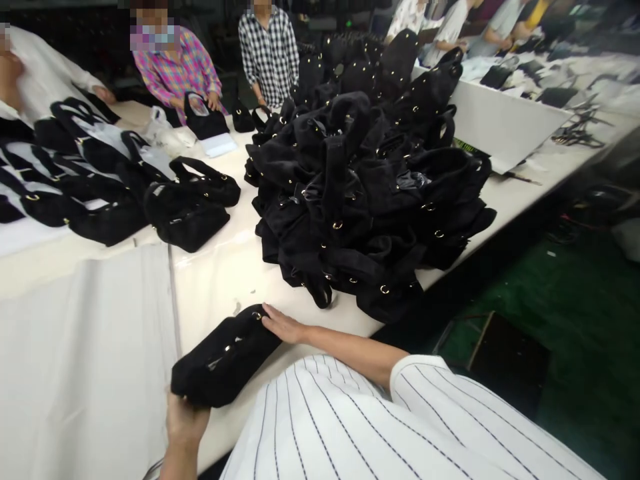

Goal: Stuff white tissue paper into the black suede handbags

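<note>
A small black handbag (227, 360) with a gold ring and a small shiny metal piece is held between my two hands at the near table edge, lying at a slant. My left hand (186, 421) grips its lower left end, the fingertips hidden behind the fabric. At the upper right end, my right hand (284, 327) holds the bag beside the gold ring, fingers laid against the cloth. The handle of this bag cannot be made out.
A large heap of black bags (345, 193) covers the table's middle. Finished-looking bags (187, 213) stand in rows at left, behind white sheets (90, 360). Several co-workers, one in a checked shirt (270, 53), stand across the table. A white panel (505, 123) rises at right.
</note>
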{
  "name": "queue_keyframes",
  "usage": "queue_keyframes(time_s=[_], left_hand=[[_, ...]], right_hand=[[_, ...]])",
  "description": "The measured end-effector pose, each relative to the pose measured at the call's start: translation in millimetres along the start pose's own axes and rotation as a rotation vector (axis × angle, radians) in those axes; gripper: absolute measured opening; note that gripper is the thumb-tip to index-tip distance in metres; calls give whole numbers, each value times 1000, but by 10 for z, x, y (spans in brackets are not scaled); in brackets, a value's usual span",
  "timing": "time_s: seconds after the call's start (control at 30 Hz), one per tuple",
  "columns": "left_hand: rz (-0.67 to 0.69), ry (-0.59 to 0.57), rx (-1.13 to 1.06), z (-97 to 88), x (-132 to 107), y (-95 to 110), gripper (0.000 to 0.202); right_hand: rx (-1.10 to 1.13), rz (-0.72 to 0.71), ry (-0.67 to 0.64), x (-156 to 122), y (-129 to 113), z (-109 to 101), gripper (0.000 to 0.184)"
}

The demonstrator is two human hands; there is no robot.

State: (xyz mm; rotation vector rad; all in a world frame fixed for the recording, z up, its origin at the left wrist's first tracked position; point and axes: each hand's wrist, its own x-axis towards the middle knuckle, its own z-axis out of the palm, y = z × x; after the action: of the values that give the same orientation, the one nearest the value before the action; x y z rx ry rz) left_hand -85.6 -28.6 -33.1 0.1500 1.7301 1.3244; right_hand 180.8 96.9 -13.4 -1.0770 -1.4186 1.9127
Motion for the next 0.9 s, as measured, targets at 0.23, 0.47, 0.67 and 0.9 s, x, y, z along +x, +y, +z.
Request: queue_keyframes(time_s=[0.23,0.47,0.67,0.9], left_hand=[[-30,37,53,-88,-93,86,51],[-163,109,137,135,-71,305,54],[-155,47,115,348,-47,345,47],[-182,-82,-398,460,-283,449,74]], right_hand=[[250,79,213,-263,454,-482,87],[338,56,262,-171,534,-436,79],[271,72,97,292,363,-180,64],[288,38,232,594,257,-417,60]])
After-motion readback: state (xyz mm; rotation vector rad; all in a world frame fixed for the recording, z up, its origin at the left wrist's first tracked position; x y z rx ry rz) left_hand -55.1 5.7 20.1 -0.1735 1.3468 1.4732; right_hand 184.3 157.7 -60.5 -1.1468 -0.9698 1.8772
